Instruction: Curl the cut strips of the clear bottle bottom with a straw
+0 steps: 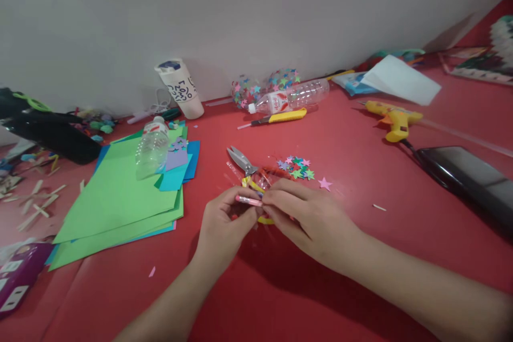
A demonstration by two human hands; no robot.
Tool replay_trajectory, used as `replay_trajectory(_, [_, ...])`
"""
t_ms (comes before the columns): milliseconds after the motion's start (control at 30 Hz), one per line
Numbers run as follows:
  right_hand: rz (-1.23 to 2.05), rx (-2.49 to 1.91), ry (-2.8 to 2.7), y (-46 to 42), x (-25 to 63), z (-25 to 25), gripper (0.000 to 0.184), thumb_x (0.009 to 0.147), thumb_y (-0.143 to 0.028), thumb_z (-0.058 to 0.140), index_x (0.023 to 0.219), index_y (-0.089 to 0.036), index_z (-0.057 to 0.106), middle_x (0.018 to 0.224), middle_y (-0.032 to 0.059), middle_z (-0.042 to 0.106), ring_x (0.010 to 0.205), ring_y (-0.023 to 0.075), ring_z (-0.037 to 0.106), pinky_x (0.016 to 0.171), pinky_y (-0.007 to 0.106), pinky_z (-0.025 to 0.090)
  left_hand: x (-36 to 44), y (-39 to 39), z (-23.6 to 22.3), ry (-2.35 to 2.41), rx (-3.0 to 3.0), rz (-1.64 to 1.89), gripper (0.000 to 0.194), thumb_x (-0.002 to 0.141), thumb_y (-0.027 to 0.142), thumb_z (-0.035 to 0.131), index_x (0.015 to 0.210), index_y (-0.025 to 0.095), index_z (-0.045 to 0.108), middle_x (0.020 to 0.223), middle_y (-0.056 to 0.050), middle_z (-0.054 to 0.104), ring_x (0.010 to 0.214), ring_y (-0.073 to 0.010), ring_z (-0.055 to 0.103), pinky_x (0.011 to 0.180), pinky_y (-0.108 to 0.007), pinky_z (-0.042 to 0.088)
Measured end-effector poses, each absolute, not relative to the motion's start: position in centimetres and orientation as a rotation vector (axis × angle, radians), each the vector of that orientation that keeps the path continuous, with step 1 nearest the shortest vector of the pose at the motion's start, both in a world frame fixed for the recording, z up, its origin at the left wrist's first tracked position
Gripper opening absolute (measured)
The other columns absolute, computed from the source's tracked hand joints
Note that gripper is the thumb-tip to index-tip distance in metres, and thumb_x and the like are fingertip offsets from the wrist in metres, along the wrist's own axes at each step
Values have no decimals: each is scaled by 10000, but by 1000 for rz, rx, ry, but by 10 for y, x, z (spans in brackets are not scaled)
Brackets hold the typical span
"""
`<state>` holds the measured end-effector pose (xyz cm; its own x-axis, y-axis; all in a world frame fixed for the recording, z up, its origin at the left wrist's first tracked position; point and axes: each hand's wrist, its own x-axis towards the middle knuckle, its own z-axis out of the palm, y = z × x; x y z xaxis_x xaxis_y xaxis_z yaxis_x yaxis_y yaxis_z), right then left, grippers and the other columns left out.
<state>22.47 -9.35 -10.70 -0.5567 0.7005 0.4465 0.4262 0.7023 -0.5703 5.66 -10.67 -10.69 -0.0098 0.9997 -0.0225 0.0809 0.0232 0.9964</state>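
A short pink pencil (250,201) with an eraser tip and metal band lies level between my hands. My left hand (224,227) is closed around its eraser half, thumb in front. The fingertips of my right hand (308,216) pinch the other end, which they hide. Just beyond and beneath my fingers are scissors (242,161), blades pointing away to the left, with yellow on the handles. Clear and red plastic scraps (266,177) lie beside them, partly covered by my hands. Small coloured paper stars (296,167) are heaped past my right hand.
Green sheets (120,192) with a cut bottle (153,144) on them lie left. Along the wall are a white tumbler (182,91), a clear bottle (294,96) and a yellow utility knife (286,116). A yellow glue gun (395,119) and black phone (468,176) lie right.
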Motion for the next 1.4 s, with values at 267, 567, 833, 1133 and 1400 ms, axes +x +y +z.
replay_trajectory(267, [712, -839, -2139, -90, 224, -104, 131, 917, -102, 532, 849, -167, 622, 821, 44, 603, 723, 166, 548, 645, 257, 423, 56, -108, -109, 1281, 1229, 1176, 73, 648, 117, 644, 693, 172, 659, 610, 39, 626, 509, -78, 547, 511, -177, 447])
replay_trajectory(567, [1243, -976, -1777, -83, 226, -102, 120, 890, -185, 548, 788, -190, 611, 651, -32, 605, 545, 103, 586, 525, 193, 487, 57, -105, -107, 1233, 1278, 1144, 44, 721, 203, 674, 747, 194, 708, 603, 26, 648, 520, -98, 553, 521, -203, 478])
replay_trajectory(833, [1304, -1005, -1721, -81, 225, -101, 116, 872, -220, 578, 770, -197, 628, 611, -31, 615, 521, 111, 582, 495, 209, 472, 56, -106, -109, 1248, 1193, 1145, 54, 688, 218, 695, 723, 184, 717, 579, 23, 642, 511, -96, 549, 509, -201, 466])
replay_trajectory(1133, [1111, -1032, -1829, -83, 224, -99, 149, 878, -183, 526, 783, -187, 640, 693, -19, 608, 602, 122, 567, 582, 229, 436, 61, -107, -105, 1302, 1164, 1165, 54, 677, 182, 677, 711, 169, 718, 593, 24, 650, 544, -96, 565, 573, -208, 487])
replay_trajectory(1400, [1096, -1072, -1849, -84, 223, -98, 178, 882, -167, 516, 746, -198, 626, 663, -27, 596, 597, 126, 549, 569, 222, 408, 60, -110, -108, 1347, 1315, 1168, 67, 742, 164, 657, 762, 179, 719, 661, 25, 686, 590, -90, 584, 602, -181, 490])
